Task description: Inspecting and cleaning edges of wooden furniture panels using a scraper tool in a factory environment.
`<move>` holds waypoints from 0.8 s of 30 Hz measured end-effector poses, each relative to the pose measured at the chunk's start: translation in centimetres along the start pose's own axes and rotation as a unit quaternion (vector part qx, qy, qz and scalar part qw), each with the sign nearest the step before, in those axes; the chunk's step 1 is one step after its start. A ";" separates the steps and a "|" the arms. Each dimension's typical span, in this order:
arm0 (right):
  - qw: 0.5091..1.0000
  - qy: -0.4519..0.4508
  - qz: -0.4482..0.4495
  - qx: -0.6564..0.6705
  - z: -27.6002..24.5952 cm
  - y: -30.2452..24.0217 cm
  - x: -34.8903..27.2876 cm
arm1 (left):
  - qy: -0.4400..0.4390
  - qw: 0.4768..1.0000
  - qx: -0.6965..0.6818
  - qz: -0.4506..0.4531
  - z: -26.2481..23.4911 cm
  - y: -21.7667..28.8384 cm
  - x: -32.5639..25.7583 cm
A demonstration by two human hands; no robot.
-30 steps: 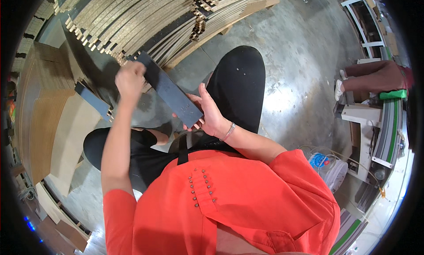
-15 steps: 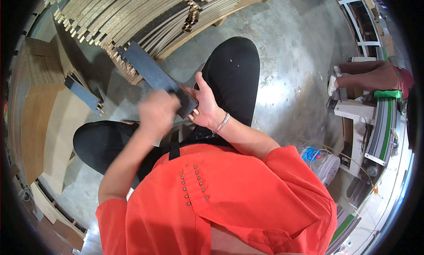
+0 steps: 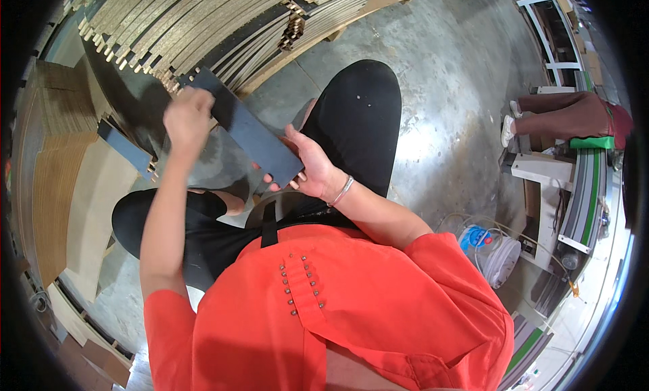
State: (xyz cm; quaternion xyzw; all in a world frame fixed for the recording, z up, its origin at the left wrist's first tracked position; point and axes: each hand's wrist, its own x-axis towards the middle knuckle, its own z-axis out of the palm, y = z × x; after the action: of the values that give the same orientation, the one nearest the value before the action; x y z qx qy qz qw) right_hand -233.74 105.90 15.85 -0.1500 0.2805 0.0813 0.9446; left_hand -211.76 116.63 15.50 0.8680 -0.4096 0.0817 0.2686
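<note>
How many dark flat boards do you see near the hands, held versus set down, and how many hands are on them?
Dark flat rectangular board, held: 1
Dark blue-edged board, set down at left: 1
Hands on the held board, left hand and right hand: 2
Total boards: 2

Brightly lit from overhead, with white glare on the polished grey concrete floor, slight motion blur, and heavy fisheye bending toward black corners.
</note>
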 end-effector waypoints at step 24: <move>0.095 -0.190 -0.300 -0.930 -2.2 -1.4 -12.5 | -0.105 0.625 -0.682 -0.364 -4.4 2.4 -11.9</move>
State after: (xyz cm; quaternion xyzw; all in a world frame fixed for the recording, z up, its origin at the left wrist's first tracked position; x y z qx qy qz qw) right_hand -244.91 102.95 21.36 -0.9613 -0.2738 0.0140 0.0275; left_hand -221.00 125.67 15.85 0.5173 -0.0242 -0.4175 0.7466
